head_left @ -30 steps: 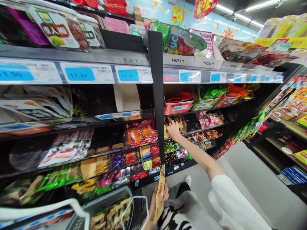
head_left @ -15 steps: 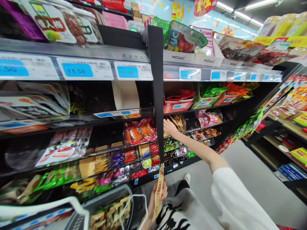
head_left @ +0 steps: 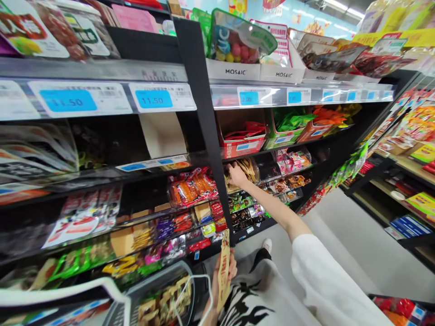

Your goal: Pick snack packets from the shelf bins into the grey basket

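Note:
My left hand (head_left: 232,268) is closed around a long, narrow tan snack packet (head_left: 223,274) with reddish lettering, held upright near my lap. My right arm stretches forward to a clear bin (head_left: 255,168) on a lower shelf, right of the black upright. In that bin lie several tan and brown snack packets (head_left: 248,170). My right hand (head_left: 237,175) is among them, its fingers curled down on a tan packet at the bin's left side; the fingertips are partly hidden.
A grey basket (head_left: 134,290) with tan packets stands at lower left, a white bar (head_left: 68,290) close by. The black shelf upright (head_left: 200,99) parts the two shelf bays. Red packs (head_left: 193,186) lie left of it. Boxes of red packets (head_left: 244,136) sit above my right hand.
The view has swung right, so the shelves appear further left. My right hand has stayed at the bin, shifting slightly among its packets. My left hand still holds its packet.

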A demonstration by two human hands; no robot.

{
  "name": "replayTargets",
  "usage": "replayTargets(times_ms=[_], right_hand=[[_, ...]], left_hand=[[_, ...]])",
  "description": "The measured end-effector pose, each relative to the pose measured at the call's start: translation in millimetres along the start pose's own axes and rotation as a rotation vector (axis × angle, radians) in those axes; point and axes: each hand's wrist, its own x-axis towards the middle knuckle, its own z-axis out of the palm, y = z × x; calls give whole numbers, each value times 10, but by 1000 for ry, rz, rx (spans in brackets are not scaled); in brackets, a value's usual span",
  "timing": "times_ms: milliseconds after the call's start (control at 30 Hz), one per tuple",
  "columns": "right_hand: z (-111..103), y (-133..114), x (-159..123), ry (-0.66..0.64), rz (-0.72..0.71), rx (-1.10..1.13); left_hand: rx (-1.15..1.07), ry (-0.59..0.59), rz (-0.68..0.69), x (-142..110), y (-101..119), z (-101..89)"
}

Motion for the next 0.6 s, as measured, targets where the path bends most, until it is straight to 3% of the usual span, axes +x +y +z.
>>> replayTargets(times_ms=[200,367,600], right_hand=[[-74,155,-106,-27,-75,-126],[-58,-17,-167,-217,-261,-214],[71,-337,128,-260,-145,-146]], left_hand=[[-4,5,-9,31,-47,-8],[13,-8,-38,70,-83,16],[14,-35,-51,105,-144,29]])
